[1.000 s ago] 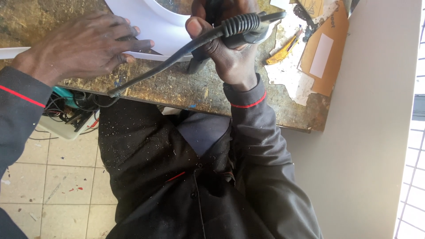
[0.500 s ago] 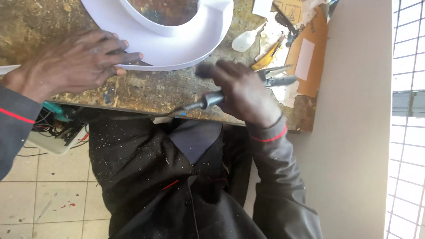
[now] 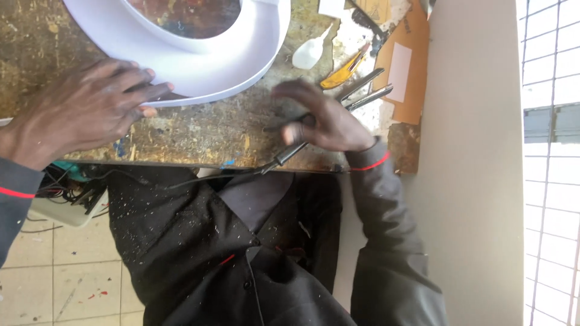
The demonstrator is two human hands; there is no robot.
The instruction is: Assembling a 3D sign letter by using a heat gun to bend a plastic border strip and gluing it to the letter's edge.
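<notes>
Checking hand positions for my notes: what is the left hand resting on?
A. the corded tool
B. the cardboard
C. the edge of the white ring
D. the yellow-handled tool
C: the left hand lies flat on the bench with its fingertips on the edge of the white ring, while the right hand is on the corded tool.
</notes>
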